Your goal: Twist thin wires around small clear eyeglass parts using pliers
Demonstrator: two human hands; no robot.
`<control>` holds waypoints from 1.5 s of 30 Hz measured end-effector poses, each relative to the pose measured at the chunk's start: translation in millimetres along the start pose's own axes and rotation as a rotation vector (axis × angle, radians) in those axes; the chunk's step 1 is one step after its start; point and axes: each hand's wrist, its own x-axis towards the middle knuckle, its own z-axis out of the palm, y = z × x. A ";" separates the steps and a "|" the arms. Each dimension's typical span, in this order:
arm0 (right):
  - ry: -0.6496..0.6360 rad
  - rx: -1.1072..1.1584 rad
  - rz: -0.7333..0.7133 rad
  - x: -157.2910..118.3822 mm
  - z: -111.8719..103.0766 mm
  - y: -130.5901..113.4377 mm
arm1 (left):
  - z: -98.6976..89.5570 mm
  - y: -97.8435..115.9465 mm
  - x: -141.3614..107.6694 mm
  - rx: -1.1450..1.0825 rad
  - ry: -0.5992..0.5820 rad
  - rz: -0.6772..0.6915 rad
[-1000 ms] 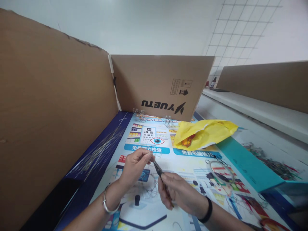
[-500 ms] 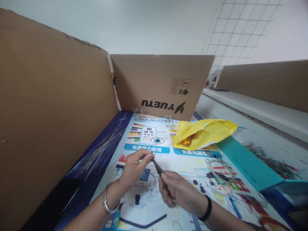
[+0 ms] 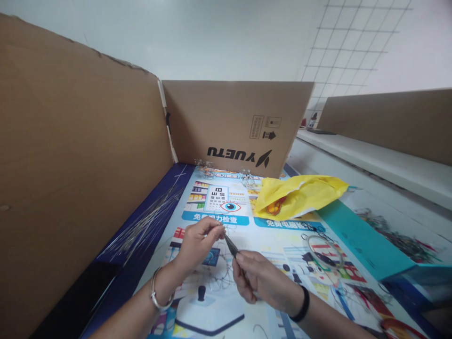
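Note:
My right hand point(image 3: 261, 278) is wrapped round a pair of dark pliers point(image 3: 231, 246), whose narrow tip points up and left. The tip meets the fingertips of my left hand point(image 3: 203, 238), which are pinched together. Whatever sits in that pinch is too small to make out; it may be thin wire. Under both hands lies a printed poster point(image 3: 261, 240) with an eye chart and cartoon figures. On it, below my hands, are faint loops of thin wire point(image 3: 221, 278).
Straight thin wires point(image 3: 148, 216) lie at left beside a cardboard wall point(image 3: 88, 141). Behind stands another cardboard panel point(image 3: 219, 117). A yellow bag point(image 3: 303, 193), a wire coil point(image 3: 325, 252) and a teal box point(image 3: 370, 240) with tangled scraps point(image 3: 399, 238) are at right. Small wire clusters point(image 3: 247, 178) sit at the back.
Almost nothing differs. My left hand and the plier tip have shifted very slightly left, and the grip of both hands looks the same.

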 end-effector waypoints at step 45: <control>-0.070 0.057 -0.028 3.3 -3.6 2.7 | -1.9 0.7 6.8 -0.220 -0.131 -0.237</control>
